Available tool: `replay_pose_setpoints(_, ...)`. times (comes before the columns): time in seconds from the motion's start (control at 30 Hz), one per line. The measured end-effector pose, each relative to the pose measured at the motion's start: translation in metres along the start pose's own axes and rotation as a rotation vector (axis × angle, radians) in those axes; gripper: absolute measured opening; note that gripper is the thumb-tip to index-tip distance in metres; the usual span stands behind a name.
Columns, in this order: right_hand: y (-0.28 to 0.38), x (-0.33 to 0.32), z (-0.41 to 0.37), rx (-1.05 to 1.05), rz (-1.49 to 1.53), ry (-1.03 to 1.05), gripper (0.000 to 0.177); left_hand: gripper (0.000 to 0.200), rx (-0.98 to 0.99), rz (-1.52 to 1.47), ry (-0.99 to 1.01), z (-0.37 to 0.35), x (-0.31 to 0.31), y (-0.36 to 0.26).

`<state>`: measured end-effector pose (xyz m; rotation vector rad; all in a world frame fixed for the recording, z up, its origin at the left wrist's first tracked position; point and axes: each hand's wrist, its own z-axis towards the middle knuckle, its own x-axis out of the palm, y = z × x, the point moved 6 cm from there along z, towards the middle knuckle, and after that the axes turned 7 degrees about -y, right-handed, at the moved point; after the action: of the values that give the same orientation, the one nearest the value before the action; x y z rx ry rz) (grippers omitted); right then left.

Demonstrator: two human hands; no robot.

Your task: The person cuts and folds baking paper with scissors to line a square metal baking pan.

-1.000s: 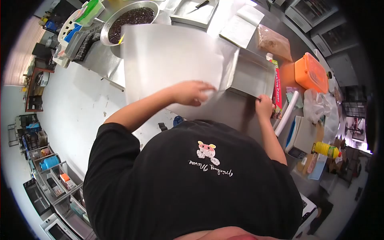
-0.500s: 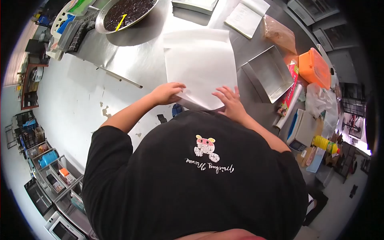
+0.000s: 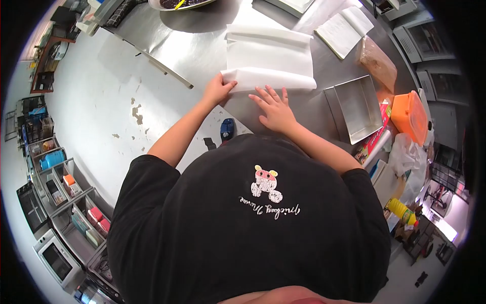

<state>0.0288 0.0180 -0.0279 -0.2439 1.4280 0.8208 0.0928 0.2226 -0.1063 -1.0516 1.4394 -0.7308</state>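
A white sheet of baking paper [image 3: 268, 53] lies on the steel table, its near part folded back over itself in a wide strip. My left hand [image 3: 218, 90] pinches the left end of that fold, thumb on top. Flat beside the near edge is my right hand [image 3: 277, 109], fingers spread, with the fingertips right at the fold and nothing held. To the right stands a square metal cake tin [image 3: 360, 109]. Behind the tin, partly hidden, lies a red box [image 3: 380, 129] of paper.
An open notebook [image 3: 344, 33] and a clear bag of brown powder [image 3: 378, 65] lie at the back right, near an orange tub [image 3: 410, 116]. A pan of dark filling [image 3: 185, 6] is at the top edge. A yellow bottle [image 3: 401, 210] stands far right.
The near edge of the baking paper has been folded away from me. Both hands moved forward with it, and my right hand now lies spread at the fold. The view has shifted.
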Motion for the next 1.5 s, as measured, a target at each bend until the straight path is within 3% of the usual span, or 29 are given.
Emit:
replay_pose_setpoints(0.13, -0.005, 0.021, 0.018, 0.014, -0.063, -0.016, 0.071, 0.047, -0.139, 0.173, 0.053, 0.011, -0.004, -0.014)
replay_pose_setpoints(0.3, -0.016, 0.04, 0.044, 0.079, -0.125, 0.024, 0.071, 0.058, -0.158, 0.207, 0.099, 0.032, 0.001, -0.013)
replay_pose_setpoints(0.4, -0.021, 0.047, 0.049, 0.131, -0.144, 0.064, 0.07, 0.06, -0.031, 0.286, -0.008, 0.033, -0.005, -0.026)
replay_pose_setpoints(0.5, -0.022, 0.052, 0.05, 0.165, -0.135, 0.082, 0.07, 0.056, 0.029, 0.063, -0.16, 0.019, -0.013, -0.028)
replay_pose_setpoints(0.57, -0.023, 0.052, 0.051, 0.168, -0.128, 0.089, 0.07, 0.049, 0.435, 0.308, -0.334, 0.0, -0.017, -0.03)
replay_pose_setpoints(0.63, -0.023, 0.053, 0.05, 0.156, -0.133, 0.083, 0.069, 0.05, 0.415, 0.436, -0.238, -0.026, -0.01, -0.039)
replay_pose_setpoints(0.7, -0.023, 0.054, 0.051, 0.156, -0.124, 0.082, 0.067, 0.05, 0.657, 0.57, -0.144, -0.052, 0.011, -0.048)
replay_pose_setpoints(0.83, -0.027, 0.057, 0.053, 0.163, -0.118, 0.087, 0.065, 0.055, 0.593, 0.683, -0.109, -0.066, 0.034, -0.046)
replay_pose_setpoints(1.0, -0.028, 0.047, 0.066, 0.149, -0.087, -0.03, 0.043, 0.057, 0.575, 0.71, -0.115, -0.063, 0.037, -0.04)
replay_pose_setpoints(1.13, -0.026, 0.044, 0.095, 0.23, -0.018, 0.014, 0.039, 0.055, 0.559, 0.721, -0.104, -0.062, 0.038, -0.041)
replay_pose_setpoints(1.5, -0.034, 0.068, 0.122, 0.175, -0.068, 0.01, 0.049, 0.055, 0.528, 0.743, -0.1, -0.063, 0.039, -0.039)
